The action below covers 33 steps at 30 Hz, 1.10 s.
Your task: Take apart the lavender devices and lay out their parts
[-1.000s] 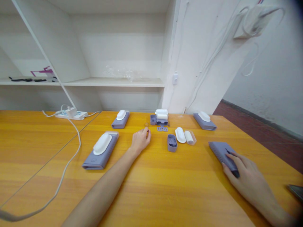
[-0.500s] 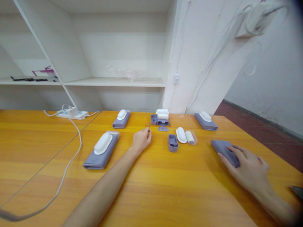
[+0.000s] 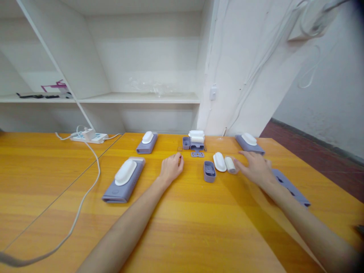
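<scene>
My right hand (image 3: pixel 256 168) has its thumb and fingers apart, just right of a white cylinder (image 3: pixel 229 164) lying in a clear pinkish shell. The thumb tip is close to that shell; whether it touches I cannot tell. Under and behind the right wrist lies a flat grey-purple holder (image 3: pixel 295 191) with dark openings. My left hand (image 3: pixel 171 167) rests on the table with curled fingers, and nothing shows in them. Between the hands stand a grey-purple open box (image 3: pixel 209 171) and a white oval lid (image 3: pixel 219 162).
Grey-purple cases topped by white oval pieces lie at left (image 3: pixel 124 180), back left (image 3: pixel 147 142) and back right (image 3: pixel 250 144). Small parts cluster around a white-topped piece (image 3: pixel 196 137) at the back. A power strip (image 3: pixel 93 137) and a cable (image 3: pixel 85 189) lie left.
My right hand let go of the grey-purple holder, which now lies at the right, and moved left and away from me to the clear shell. My left hand stayed put.
</scene>
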Tool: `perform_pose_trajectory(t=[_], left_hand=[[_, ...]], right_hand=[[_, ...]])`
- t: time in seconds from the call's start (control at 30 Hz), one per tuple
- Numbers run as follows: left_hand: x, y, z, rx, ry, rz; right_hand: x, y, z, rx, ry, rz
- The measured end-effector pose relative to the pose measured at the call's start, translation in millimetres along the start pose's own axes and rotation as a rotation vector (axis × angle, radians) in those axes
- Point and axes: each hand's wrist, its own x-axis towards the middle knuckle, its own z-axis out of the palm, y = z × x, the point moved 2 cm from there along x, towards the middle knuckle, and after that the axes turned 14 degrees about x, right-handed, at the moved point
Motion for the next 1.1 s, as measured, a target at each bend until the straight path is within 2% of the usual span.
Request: perform_pose_trajectory(t=[0.2,0.3,0.47,0.77,0.97,1.1], left_hand=[[0,0,-1,0.010,-0.017,-0.001],[0,-1,-1,0.005,-0.011,0.002],[0,-2,1,0.004,-0.012,0.004],[0,-3,3,0.024,0.008,0.016],[0,-2,2,0.034,-0.020,0.007],[0,-2,2,0.047,-0.024,0.004]], right_hand=[[26,-29,27,0.055,-0.296,-0.209],[34,-33,34,0.066,-0.454,-0.208],[40,-34,32,0.084,-0.574,-0.203],[57,-37,37,0.107,-0.593,-0.169],[58,-39,50,0.187,-0.608,-0.236],[60,-35,55,0.254,-0.537,-0.251]])
